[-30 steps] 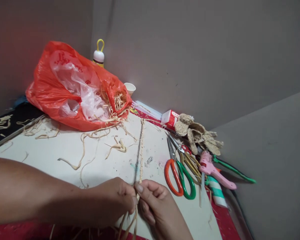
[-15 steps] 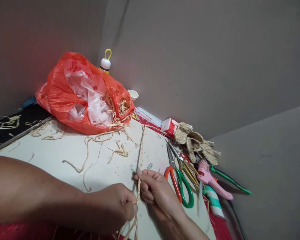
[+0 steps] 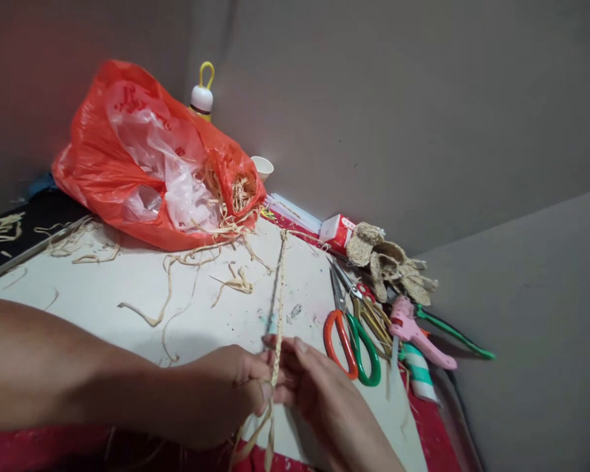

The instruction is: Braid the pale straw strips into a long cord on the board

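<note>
A thin braid (image 3: 280, 321) of pale straw-like strips runs down the white board, taut from its far end near the red strip toward me. My left hand (image 3: 236, 390) pinches it between thumb and forefinger at its near end. Below that pinch hang loose straw strips (image 3: 269, 442). My right hand (image 3: 324, 387) is just right of the braid; its fingers reach behind the braid with the thumb lifted apart. Whether those fingers touch the braid I cannot tell.
A red plastic bag (image 3: 88, 164) with straw strips stands at the back left. Along the right lie scissors (image 3: 358, 351), a pink glue gun (image 3: 417, 334) and woven straw pieces (image 3: 398, 265). Behind are a paper cup (image 3: 262, 167) and a red-and-white box (image 3: 335, 231). Loose strips are scattered over the white board (image 3: 98, 288).
My right hand has let go of its pinch on the braid and opened its fingers behind it. My left hand keeps its pinch. The whole view has shifted slightly.
</note>
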Action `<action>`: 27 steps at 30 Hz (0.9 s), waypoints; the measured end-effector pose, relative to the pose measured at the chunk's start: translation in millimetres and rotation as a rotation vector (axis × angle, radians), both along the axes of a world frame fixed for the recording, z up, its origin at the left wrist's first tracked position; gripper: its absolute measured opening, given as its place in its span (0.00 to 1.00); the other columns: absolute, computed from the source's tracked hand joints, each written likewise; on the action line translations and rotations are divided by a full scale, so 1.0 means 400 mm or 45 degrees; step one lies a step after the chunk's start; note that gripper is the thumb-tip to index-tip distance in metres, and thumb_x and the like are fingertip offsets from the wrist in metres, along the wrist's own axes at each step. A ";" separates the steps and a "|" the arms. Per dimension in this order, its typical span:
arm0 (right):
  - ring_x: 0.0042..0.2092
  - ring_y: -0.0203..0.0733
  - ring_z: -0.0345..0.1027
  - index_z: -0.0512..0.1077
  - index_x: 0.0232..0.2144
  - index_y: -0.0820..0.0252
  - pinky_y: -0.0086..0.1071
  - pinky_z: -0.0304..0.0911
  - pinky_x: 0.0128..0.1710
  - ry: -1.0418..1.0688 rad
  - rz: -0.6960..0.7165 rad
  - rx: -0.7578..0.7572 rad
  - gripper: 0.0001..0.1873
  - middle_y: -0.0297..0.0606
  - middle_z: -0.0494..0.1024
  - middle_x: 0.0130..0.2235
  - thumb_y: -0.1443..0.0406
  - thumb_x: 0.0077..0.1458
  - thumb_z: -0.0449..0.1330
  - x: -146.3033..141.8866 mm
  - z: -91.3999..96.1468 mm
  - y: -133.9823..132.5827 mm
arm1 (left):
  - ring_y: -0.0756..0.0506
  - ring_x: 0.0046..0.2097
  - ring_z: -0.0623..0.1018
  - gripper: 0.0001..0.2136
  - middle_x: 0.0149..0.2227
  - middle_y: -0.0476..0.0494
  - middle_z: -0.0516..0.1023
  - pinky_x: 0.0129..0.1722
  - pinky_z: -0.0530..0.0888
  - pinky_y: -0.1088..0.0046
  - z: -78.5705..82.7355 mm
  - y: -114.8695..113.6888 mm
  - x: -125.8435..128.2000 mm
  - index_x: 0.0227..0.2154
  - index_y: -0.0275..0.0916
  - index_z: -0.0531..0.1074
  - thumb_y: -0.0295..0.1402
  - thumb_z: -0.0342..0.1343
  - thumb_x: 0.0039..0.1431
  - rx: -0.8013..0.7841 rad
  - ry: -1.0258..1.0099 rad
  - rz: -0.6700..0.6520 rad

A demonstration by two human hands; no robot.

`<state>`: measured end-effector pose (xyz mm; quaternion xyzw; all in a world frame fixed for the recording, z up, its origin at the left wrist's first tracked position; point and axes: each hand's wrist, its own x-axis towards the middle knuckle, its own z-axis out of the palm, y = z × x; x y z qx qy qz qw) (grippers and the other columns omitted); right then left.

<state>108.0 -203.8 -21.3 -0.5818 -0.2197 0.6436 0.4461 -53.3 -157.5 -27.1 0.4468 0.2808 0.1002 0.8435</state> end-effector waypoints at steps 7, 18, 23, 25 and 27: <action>0.17 0.24 0.52 0.71 0.42 0.62 0.21 0.47 0.18 0.105 0.397 -0.014 0.18 0.29 0.66 0.23 0.57 0.53 0.64 -0.014 0.003 -0.053 | 0.52 0.26 0.66 0.13 0.23 0.50 0.69 0.31 0.65 0.74 -0.020 -0.010 -0.011 0.24 0.38 0.63 0.38 0.44 0.60 0.306 -0.081 -0.115; 0.20 0.29 0.42 0.67 0.27 0.61 0.26 0.40 0.18 -0.171 0.704 -0.096 0.21 0.25 0.54 0.19 0.50 0.59 0.53 0.022 -0.006 -0.051 | 0.52 0.26 0.64 0.11 0.23 0.52 0.66 0.26 0.61 0.77 0.017 0.027 -0.025 0.28 0.39 0.66 0.35 0.41 0.60 0.675 0.368 -0.365; 0.17 0.28 0.43 0.62 0.21 0.60 0.27 0.39 0.17 -0.069 0.584 -0.053 0.22 0.24 0.55 0.15 0.52 0.60 0.53 0.013 -0.031 -0.059 | 0.52 0.26 0.63 0.12 0.24 0.50 0.69 0.27 0.61 0.75 0.036 0.036 -0.031 0.24 0.39 0.62 0.34 0.40 0.60 1.127 0.493 -0.435; 0.17 0.28 0.43 0.62 0.20 0.60 0.26 0.38 0.17 -0.086 0.504 -0.053 0.22 0.24 0.55 0.15 0.52 0.60 0.54 0.003 -0.035 -0.067 | 0.52 0.26 0.63 0.11 0.24 0.50 0.69 0.26 0.60 0.76 0.052 0.038 -0.033 0.23 0.38 0.61 0.33 0.41 0.59 1.144 0.563 -0.464; 0.16 0.28 0.40 0.63 0.20 0.61 0.26 0.35 0.16 -0.142 0.406 -0.080 0.23 0.22 0.53 0.14 0.52 0.58 0.55 -0.009 -0.035 -0.073 | 0.52 0.25 0.63 0.10 0.24 0.50 0.69 0.25 0.60 0.76 0.066 0.038 -0.033 0.22 0.38 0.62 0.32 0.43 0.57 1.042 0.581 -0.456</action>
